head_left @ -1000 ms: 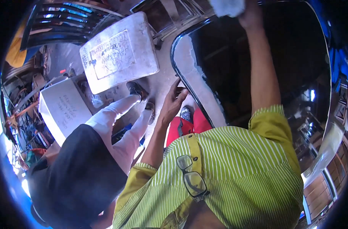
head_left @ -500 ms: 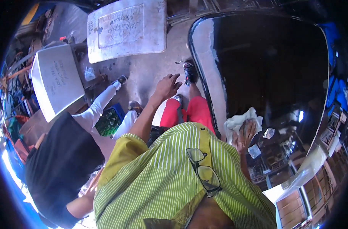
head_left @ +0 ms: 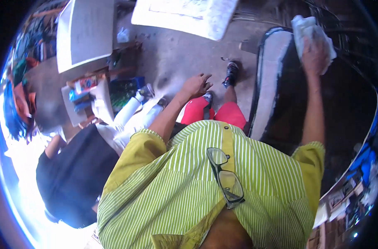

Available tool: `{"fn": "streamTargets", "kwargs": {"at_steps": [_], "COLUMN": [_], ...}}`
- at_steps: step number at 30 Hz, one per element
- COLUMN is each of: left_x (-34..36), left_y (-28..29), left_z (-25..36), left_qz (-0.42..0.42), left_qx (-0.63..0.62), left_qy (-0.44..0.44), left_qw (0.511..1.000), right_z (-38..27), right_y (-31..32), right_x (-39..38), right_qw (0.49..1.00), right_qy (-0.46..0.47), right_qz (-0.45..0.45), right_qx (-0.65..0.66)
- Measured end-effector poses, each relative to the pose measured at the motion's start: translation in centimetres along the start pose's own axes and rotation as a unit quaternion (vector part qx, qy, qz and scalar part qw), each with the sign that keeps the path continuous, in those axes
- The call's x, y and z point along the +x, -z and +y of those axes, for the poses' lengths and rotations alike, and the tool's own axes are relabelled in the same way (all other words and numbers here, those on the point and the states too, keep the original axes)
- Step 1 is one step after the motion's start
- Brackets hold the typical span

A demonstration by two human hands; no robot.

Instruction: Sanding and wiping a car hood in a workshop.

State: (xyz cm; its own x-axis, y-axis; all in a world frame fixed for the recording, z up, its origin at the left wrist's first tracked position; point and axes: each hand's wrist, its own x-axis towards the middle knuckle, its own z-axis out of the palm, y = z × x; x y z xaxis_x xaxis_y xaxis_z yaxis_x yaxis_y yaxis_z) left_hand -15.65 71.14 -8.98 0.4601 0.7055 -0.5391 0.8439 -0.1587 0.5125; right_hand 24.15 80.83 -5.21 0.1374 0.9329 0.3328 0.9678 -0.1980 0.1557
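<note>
Under my right hand is a crumpled white cloth, bunched at my fingers near the far end of a large, dark, glossy panel. My right arm stretches far forward over that panel. A pale grey strip with a black edge runs down the panel's left side. My left hand hangs in the air in front of me, its fingers apart and holding nothing. Below it are my red-clad legs and the floor.
At my left, a person in a dark top and white trousers bends close by. Pale boards, one on the left and one farther ahead, stand above the floor. Colourful packets and a blue crate lie near that person.
My right hand has carried the cloth from the panel's near part to its far end, straightening the arm. The view has shifted; my left hand stays raised and open.
</note>
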Motion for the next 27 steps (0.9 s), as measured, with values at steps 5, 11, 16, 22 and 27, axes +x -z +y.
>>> {"fn": "streamTargets", "kwargs": {"at_steps": [5, 11, 16, 22, 27], "left_x": [-0.7, -4.1, -8.5, -13.2, -8.0], "left_y": [-1.4, -5.5, -10.0, -11.0, -11.8], "left_z": [-4.7, -11.0, -14.0, -11.9, -5.4], "left_qz": [0.063, 0.088, 0.126, 0.054, 0.137], "left_qx": [-0.038, -0.054, -0.056, -0.058, -0.141], "left_qy": [0.056, 0.161, 0.212, 0.219, 0.048], "left_qw": [0.996, 0.982, 0.968, 0.972, 0.979], "right_z": [3.2, 3.7, 0.3, -1.6, -1.4], "right_y": [-7.8, -6.5, -1.6, -2.5, -3.1], "right_x": [6.1, -6.3, -22.2, -32.9, -31.9], "right_qw": [0.942, 0.924, 0.979, 0.978, 0.958], "right_qy": [-0.197, -0.227, -0.122, -0.203, -0.248], "right_qz": [-0.131, 0.082, 0.049, -0.022, -0.013], "right_qx": [0.237, 0.296, 0.159, 0.028, 0.146]}}
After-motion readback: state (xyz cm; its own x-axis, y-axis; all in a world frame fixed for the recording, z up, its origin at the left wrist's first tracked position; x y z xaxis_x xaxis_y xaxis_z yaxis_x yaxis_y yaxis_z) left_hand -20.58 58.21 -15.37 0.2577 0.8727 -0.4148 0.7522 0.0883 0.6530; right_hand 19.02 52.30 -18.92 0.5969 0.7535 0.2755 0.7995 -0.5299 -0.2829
